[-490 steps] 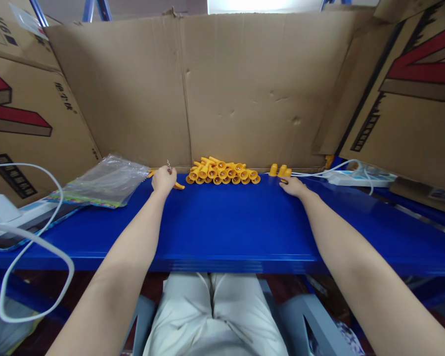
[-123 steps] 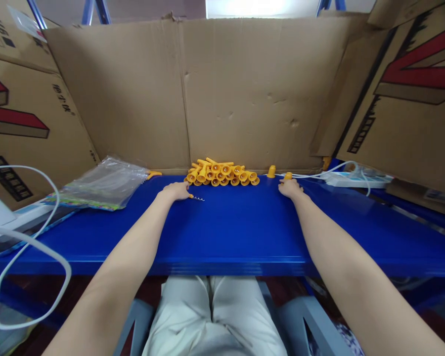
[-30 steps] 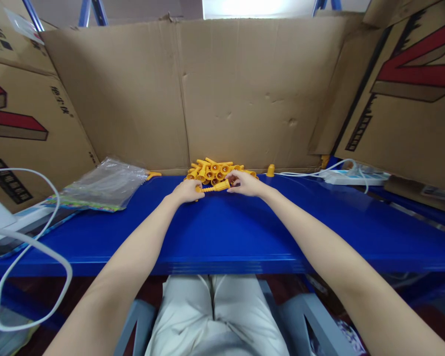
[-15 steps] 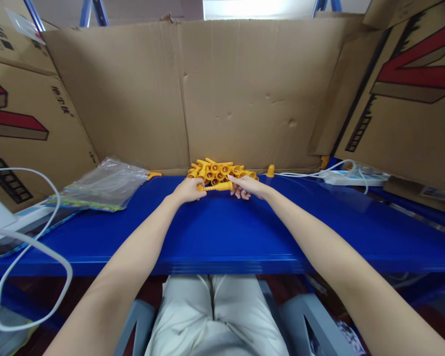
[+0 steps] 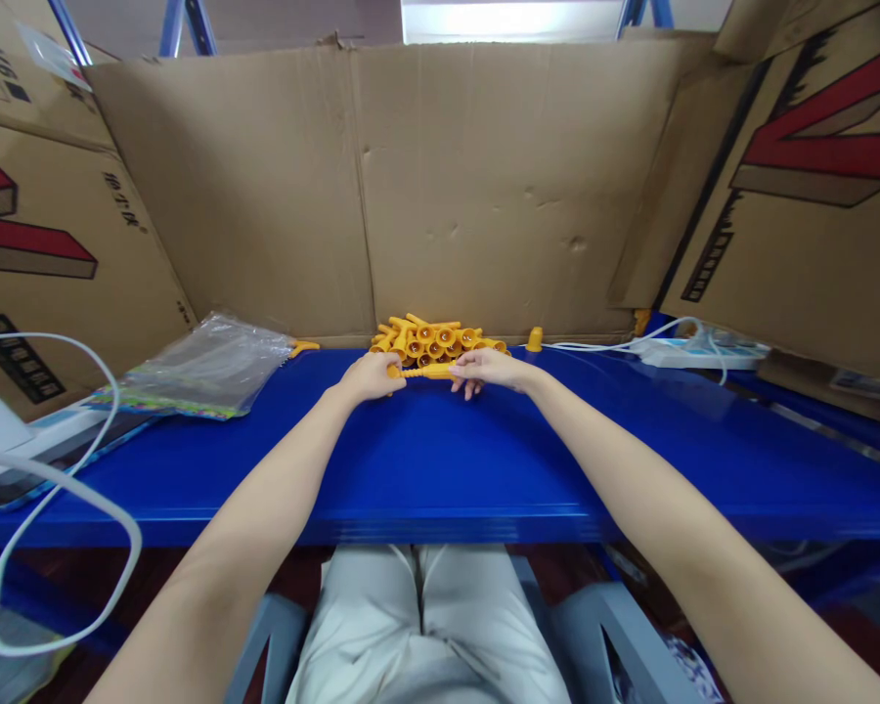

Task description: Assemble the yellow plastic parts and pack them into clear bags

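Between my hands lies a yellow plastic part (image 5: 434, 372) with a screw-threaded stem and a thicker ribbed sleeve, held level just above the blue shelf. My left hand (image 5: 371, 376) is closed round its left end. Its right end is pinched by the thumb and fingers of my right hand (image 5: 488, 368), with the lower fingers hanging loosely. Right behind the hands, a pile of yellow cone-mouthed plastic pieces (image 5: 425, 334) rests against the cardboard, several open ends facing me. A single yellow cap (image 5: 534, 339) stands upright to the right of the pile.
Cardboard panels (image 5: 484, 176) wall in the back and sides of the blue shelf (image 5: 440, 460). A clear plastic bag (image 5: 212, 367) lies on the left, beside a small yellow piece (image 5: 304, 347). White cables run to a power strip (image 5: 704, 352) at right; another white cable (image 5: 128, 548) loops at left.
My right hand has shifted slightly left along the yellow part, and its fingers now cover more of the right end. My left hand stays in nearly the same place.
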A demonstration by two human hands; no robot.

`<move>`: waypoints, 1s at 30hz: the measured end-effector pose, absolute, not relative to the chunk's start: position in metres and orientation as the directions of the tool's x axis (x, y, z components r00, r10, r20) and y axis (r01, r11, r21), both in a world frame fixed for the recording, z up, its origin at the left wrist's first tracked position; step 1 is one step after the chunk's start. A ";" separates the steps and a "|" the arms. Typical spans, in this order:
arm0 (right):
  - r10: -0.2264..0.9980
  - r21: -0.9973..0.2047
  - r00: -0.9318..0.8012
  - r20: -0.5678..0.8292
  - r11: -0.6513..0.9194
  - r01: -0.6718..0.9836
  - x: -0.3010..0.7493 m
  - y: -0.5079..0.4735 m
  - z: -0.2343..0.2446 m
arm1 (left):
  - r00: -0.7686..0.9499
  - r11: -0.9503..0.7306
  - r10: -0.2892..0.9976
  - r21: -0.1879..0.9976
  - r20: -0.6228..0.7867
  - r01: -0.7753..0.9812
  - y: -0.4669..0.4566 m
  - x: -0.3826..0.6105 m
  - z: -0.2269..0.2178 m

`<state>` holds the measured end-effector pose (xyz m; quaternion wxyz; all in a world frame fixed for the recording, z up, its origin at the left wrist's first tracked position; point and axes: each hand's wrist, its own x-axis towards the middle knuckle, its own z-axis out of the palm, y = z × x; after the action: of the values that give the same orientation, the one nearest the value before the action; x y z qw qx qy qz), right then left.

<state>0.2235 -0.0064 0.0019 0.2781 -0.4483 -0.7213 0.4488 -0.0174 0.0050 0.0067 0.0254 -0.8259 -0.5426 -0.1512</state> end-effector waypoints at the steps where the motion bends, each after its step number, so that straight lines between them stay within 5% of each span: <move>1: 0.893 -0.901 -0.448 -0.025 0.174 0.396 0.222 -0.007 0.002 | 0.367 -0.411 0.888 0.121 0.278 0.903 0.005 -0.017 0.007; 10: 0.914 -0.889 -0.373 -0.160 0.030 0.457 0.216 -0.010 0.003 | 0.362 -0.409 0.891 0.137 0.275 0.902 0.003 -0.016 0.008; 15: 0.950 -0.873 -0.311 0.035 0.181 0.452 0.219 -0.007 0.003 | 0.352 -0.407 0.889 0.156 0.293 0.900 0.006 -0.018 0.006; 17: 0.925 -0.780 -0.299 0.235 0.363 0.509 0.217 -0.006 0.002 | 0.342 -0.399 0.894 0.166 0.288 0.902 0.006 -0.018 0.006; 20: 0.790 -0.455 -0.396 0.467 0.600 0.658 0.212 -0.007 0.000 | 0.321 -0.382 0.903 0.191 0.286 0.904 0.005 -0.016 0.007; 24: 0.675 -0.098 -0.557 0.484 0.675 0.732 0.205 -0.013 0.002 | 0.314 -0.382 0.912 0.273 0.263 0.883 0.001 -0.012 0.007; 30: 0.666 -0.059 -0.582 0.466 0.680 0.731 0.205 -0.018 0.004 | 0.315 -0.388 0.912 0.308 0.261 0.869 -0.001 -0.010 0.009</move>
<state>0.2051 -0.0181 0.0035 0.2319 -0.3939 -0.8867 -0.0696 -0.0103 -0.0007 0.0087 -0.0553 -0.8091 -0.5503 -0.1987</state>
